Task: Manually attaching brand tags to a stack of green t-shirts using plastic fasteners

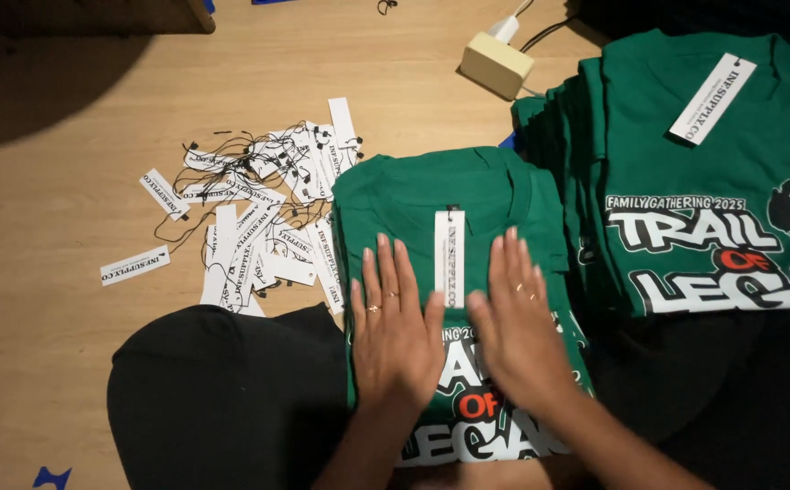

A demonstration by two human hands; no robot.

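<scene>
Head view looks straight down on the wooden floor (68,181), and the biggest thing on it is the stack of folded green T-shirts (703,181) at your right, its top shirt carrying a long white hang tag (712,98) set on a slant. Right in front of you lies the folded green T-shirt (449,272) you are working on, long axis running away from you, collar at the far end and the printed chest under your wrists. Your left hand (395,327) lies flat on it, fingers spread and extended, gripping nothing; your right hand (517,318) is the same, palm down, open, slightly blurred. Between the two, just touching your thumbs, sits this shirt's white hang tag (449,259), upright along the shirt's length, and both hands are about equally near it. Off to the left, a loose pile of white hang tags with black strings (259,218) sprawls over the boards, not in any container. Up top, a small cream power adapter (496,63) with its cable.
</scene>
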